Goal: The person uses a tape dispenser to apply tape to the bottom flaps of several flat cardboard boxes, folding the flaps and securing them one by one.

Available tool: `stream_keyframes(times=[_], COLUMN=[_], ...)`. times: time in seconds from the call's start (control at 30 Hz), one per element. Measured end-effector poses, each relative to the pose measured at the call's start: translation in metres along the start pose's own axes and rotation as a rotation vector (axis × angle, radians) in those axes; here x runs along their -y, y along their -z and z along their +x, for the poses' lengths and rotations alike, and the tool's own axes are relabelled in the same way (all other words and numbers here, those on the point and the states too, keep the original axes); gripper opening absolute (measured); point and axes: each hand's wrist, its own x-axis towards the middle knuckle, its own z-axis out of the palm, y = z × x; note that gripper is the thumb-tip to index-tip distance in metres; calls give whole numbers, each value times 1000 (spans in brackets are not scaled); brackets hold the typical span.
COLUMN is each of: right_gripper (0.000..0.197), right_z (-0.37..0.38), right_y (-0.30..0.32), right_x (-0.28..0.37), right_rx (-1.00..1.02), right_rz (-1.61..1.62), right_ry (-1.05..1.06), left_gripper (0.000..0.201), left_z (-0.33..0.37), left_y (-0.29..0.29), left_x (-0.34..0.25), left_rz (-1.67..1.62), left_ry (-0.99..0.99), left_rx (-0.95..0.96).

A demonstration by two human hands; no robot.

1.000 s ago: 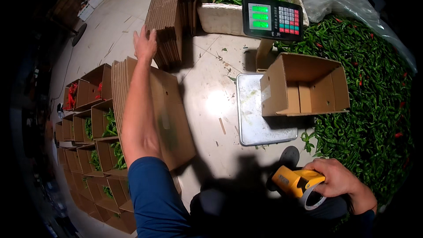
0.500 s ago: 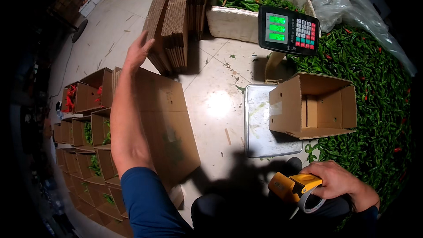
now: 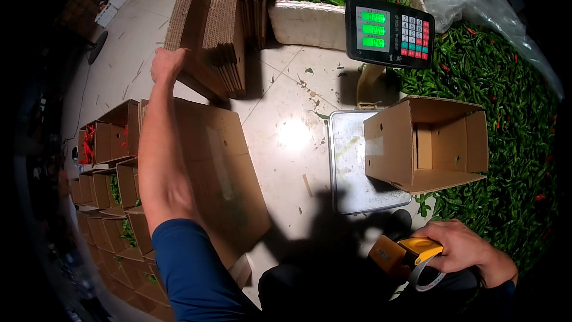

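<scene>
My left hand [image 3: 168, 64] reaches far forward, its fingers closed on the near-left edge of a flattened cardboard box [image 3: 193, 30]. That piece leans apart from the other upright flattened boxes [image 3: 225, 36] behind it to the right. My right hand [image 3: 462, 247], low on the right, is wrapped round the handle of a yellow tape dispenser [image 3: 420, 247] with a roll of tape in it. An open cardboard box [image 3: 390, 143] lies on its side on the platform of a scale [image 3: 354, 197], its opening turned to the right.
Green and red chilies [image 3: 524, 143] are heaped on the right, partly under clear plastic sheeting [image 3: 476, 6]. A white foam crate [image 3: 310, 24] of green chilies stands behind the scale's display [image 3: 390, 33]. Large cardboard [image 3: 220, 173] is beside stacked open boxes [image 3: 128, 185] on the left.
My left hand has closed on the flattened box and drawn it left and toward me, widening the gap from the stack. My right hand still holds the tape dispenser, barely moved.
</scene>
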Motion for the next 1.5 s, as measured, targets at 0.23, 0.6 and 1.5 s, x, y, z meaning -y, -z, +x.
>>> stream_keyframes(times=[0.23,0.6,1.5], right_gripper=[47,45,18], right_z=[-5,-27,-63], right_y=[-4,-17,-195], right_x=[2,6,-85], right_rx=[-42,-106,15], right_rz=[7,4,563], right_ry=[73,147,-492], left_gripper=[88,91,95], left_z=[-12,-92,-468], left_y=[-12,-9,69], left_x=[-29,-64,168], left_rz=[-75,-166,-96], left_ry=[12,18,-333], left_rx=[-62,28,180])
